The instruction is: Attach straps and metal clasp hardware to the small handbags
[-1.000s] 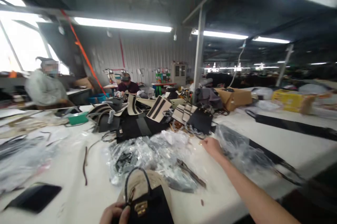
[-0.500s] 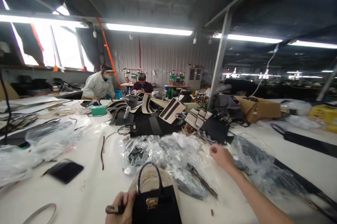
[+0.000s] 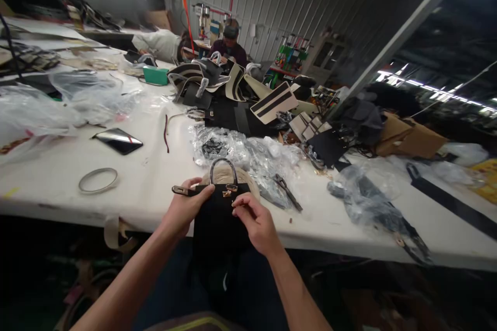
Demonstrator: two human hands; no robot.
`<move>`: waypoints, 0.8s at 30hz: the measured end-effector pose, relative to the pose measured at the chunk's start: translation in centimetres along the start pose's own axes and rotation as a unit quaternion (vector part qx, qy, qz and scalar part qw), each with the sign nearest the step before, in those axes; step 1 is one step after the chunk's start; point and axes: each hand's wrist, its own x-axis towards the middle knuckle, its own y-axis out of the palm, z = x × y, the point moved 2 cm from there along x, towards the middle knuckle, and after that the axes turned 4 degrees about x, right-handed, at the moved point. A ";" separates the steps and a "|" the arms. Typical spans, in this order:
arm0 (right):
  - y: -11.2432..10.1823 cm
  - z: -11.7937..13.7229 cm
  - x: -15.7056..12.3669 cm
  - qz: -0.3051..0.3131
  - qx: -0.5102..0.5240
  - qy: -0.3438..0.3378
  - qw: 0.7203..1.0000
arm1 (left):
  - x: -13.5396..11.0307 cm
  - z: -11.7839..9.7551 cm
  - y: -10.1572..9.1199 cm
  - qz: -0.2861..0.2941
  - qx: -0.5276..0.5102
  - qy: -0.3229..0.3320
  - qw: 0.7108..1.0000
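A small black handbag [image 3: 218,213] with a gold clasp and a curved handle hangs over the near edge of the white table [image 3: 62,186]. My left hand [image 3: 185,207] grips its upper left side, thumb on the flap by a strap end with a metal tip. My right hand [image 3: 256,221] is closed at the flap just right of the gold clasp, fingertips pinched on something small I cannot make out.
Crumpled clear plastic bags [image 3: 248,152] and scissors [image 3: 286,191] lie behind the bag. A dark phone [image 3: 118,140] and a grey ring [image 3: 98,180] lie to the left. Black and cream bag panels [image 3: 267,105] pile up mid-table. Two people [image 3: 229,43] work at the far end.
My right hand has come back from the plastic pile to the bag's flap. The view has tilted down, and the bag now hangs over the table edge between both hands.
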 end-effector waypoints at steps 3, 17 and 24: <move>-0.9 -0.4 0.7 0.024 0.000 0.007 1.000 | -0.5 -0.7 -0.8 0.083 0.043 0.018 0.995; 0.1 -1.5 1.1 0.016 0.030 0.097 0.995 | -1.3 2.5 -2.7 0.163 -0.187 -0.099 0.964; 0.1 0.2 1.6 0.010 0.036 0.105 0.994 | -2.0 2.4 -3.3 0.207 -0.228 -0.122 0.943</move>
